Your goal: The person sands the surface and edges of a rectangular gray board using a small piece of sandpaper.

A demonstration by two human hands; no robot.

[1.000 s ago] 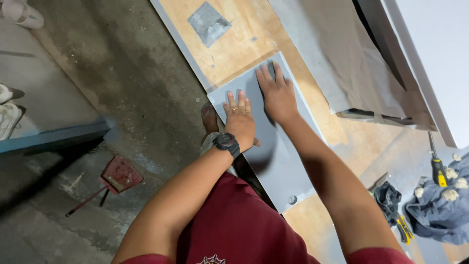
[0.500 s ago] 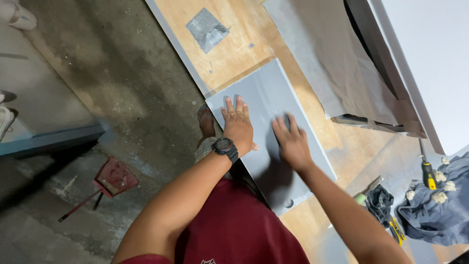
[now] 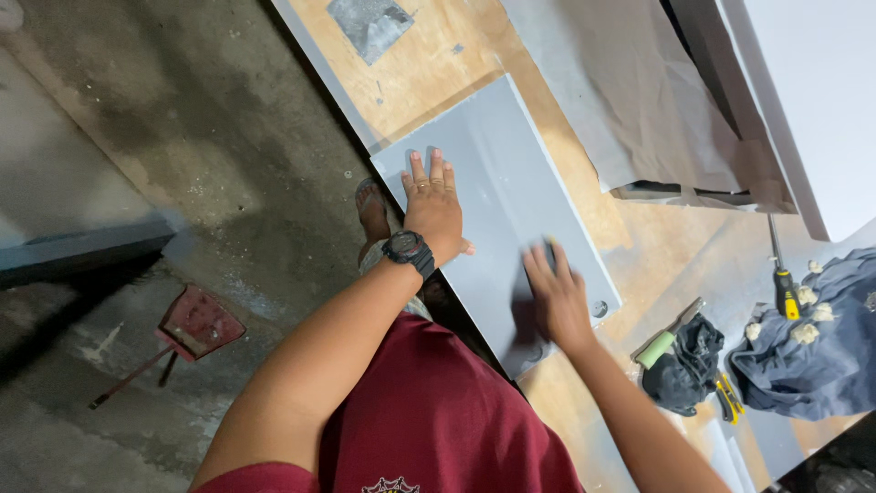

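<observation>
A flat grey panel (image 3: pixel 493 164) lies on a wooden worktop (image 3: pixel 429 73), its near corner past the worktop's edge. My left hand (image 3: pixel 433 205) rests palm-down on the panel's near-left part, fingers spread, with a black watch (image 3: pixel 408 248) on the wrist. Blurred by motion, my right hand (image 3: pixel 555 297) presses on the panel's lower right part. A small dark pad (image 3: pixel 548 245) shows under its fingertips; I cannot tell what kind.
Right of the panel lie a green-handled tool (image 3: pixel 662 345), a black cloth (image 3: pixel 686 367), yellow pliers (image 3: pixel 727 397), a yellow-handled screwdriver (image 3: pixel 785 290) and a blue cloth bundle (image 3: pixel 812 356). A grey sheet (image 3: pixel 620 91) covers the far worktop. A red scoop (image 3: pixel 196 324) lies on the concrete floor.
My right hand has slid down the panel from its far end toward me. My left hand has stayed flat in the same place.
</observation>
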